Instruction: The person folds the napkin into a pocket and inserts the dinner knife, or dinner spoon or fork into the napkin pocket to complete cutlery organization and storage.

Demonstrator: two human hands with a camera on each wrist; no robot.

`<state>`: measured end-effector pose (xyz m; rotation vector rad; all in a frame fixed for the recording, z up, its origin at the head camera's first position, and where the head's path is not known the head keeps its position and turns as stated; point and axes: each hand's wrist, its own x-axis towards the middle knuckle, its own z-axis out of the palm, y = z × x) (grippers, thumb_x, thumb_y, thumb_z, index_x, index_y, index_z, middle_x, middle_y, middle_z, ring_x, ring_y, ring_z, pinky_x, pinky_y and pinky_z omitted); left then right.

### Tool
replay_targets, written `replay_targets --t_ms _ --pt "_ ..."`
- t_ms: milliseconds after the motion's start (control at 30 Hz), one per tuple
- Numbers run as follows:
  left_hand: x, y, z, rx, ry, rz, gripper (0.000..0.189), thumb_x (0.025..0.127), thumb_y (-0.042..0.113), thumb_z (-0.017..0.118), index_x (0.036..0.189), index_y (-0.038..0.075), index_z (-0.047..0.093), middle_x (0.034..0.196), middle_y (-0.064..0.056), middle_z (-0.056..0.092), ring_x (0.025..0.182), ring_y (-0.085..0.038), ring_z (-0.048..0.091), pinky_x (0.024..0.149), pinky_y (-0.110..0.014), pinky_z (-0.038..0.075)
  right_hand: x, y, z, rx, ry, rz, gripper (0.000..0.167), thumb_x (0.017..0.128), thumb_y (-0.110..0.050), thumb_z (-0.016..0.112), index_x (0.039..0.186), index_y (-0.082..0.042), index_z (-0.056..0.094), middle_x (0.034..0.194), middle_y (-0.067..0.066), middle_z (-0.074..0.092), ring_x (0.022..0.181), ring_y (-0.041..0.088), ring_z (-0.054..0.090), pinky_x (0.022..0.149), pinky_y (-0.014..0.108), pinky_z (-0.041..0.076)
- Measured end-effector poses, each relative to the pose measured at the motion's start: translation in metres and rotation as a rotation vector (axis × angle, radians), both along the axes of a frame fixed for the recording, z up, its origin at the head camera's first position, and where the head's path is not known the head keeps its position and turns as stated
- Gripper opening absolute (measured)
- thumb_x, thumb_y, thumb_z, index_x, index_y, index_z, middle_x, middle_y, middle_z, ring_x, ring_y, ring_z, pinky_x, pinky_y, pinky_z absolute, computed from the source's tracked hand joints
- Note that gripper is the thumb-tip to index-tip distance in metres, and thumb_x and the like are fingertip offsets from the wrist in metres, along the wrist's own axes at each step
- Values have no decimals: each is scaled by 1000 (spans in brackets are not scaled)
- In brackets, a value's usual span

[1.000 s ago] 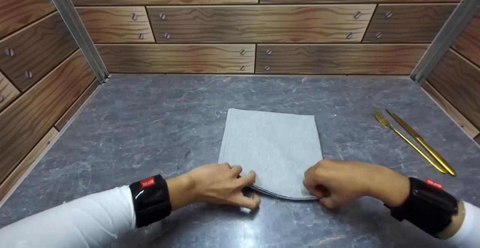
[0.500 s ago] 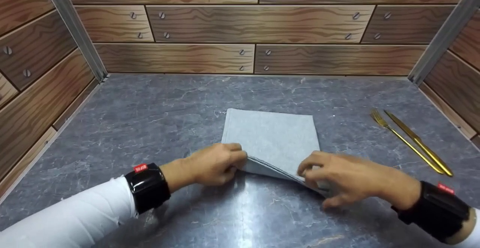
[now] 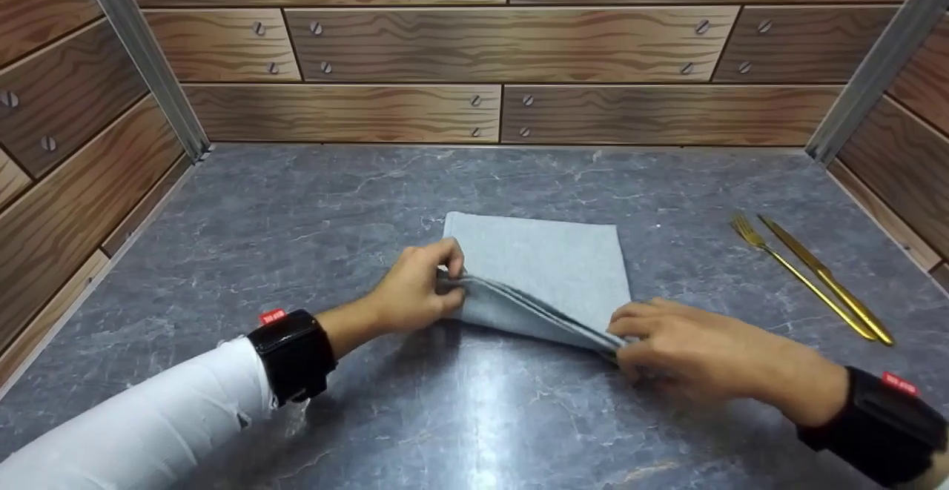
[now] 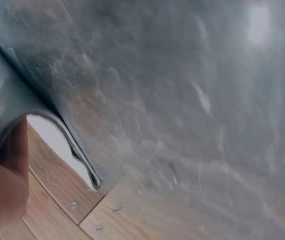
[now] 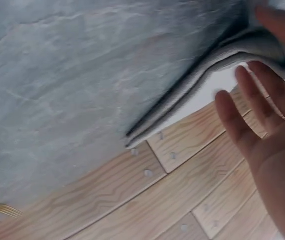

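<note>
A folded light grey cloth napkin (image 3: 541, 260) lies mid-table in the head view, its near edge lifted into a slanting fold of several layers. My left hand (image 3: 419, 282) pinches the raised left corner between thumb and fingers. In the left wrist view, the napkin (image 4: 12, 90) curves over the fingers of that hand (image 4: 5, 190). At the lower right corner, my right hand (image 3: 689, 349) pinches the near edge. The right wrist view has the thumb above the napkin edge (image 5: 197, 82) and the other fingers of the right hand (image 5: 277, 145) spread below it; the grip itself is partly cut off.
To the right lie a gold fork (image 3: 797, 275) and a gold knife (image 3: 830, 279), side by side at a slant. Wood-patterned walls (image 3: 474, 45) enclose the grey marbled table (image 3: 311, 208) at the back and both sides.
The left hand has taken the napkin's near left corner and raised it away from me. The right hand opened briefly, then closed on the near right corner. Fork and knife stay put.
</note>
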<state>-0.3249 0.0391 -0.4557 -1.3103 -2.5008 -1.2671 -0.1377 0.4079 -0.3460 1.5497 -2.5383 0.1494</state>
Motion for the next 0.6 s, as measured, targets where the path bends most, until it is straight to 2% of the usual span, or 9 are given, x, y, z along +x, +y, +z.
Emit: replay_targets --t_ms 67,133,233,333,467,600 --pt "-6 1 -4 6 -72 48 30 88 10 83 104 21 61 99 10 77 88 -7 68 86 -30 58 -9 3 -1 -58 -63 -3 45 67 -1 98 86 -24 64 103 -7 69 101 12 66 85 35 64" --pt "-11 1 -7 14 -168 82 34 90 12 87 111 23 62 104 11 80 92 -5 72 90 -29 58 -18 8 -3 -136 -164 -25 45 69 0 96 86 -21 61 95 -6 65 93 4 61 76 29 59" --pt "-12 0 -7 29 -318 120 39 93 10 88 119 21 62 108 5 82 99 -9 75 92 -31 59 -30 14 -6 -267 -334 -108 38 78 1 94 88 -18 62 86 -2 66 88 -5 57 70 23 54" --pt "-11 -1 -5 36 -420 173 37 96 11 85 121 18 59 108 -1 72 96 -18 67 89 -33 55 -41 17 -7 -394 -505 -223 30 85 2 91 90 -11 64 82 3 63 84 -5 55 67 23 49" --pt "-10 4 -1 6 -442 256 31 99 14 77 120 17 55 102 0 55 93 -20 56 87 -36 50 -56 15 -5 -494 -731 -461 26 86 3 85 94 -5 61 88 -1 57 83 1 53 69 22 46" --pt "-14 14 4 -48 -406 335 28 97 11 72 118 16 55 95 2 52 89 -21 56 83 -37 49 -66 7 -4 -514 -902 -726 23 90 3 78 100 -6 59 94 -4 57 81 5 55 67 20 50"
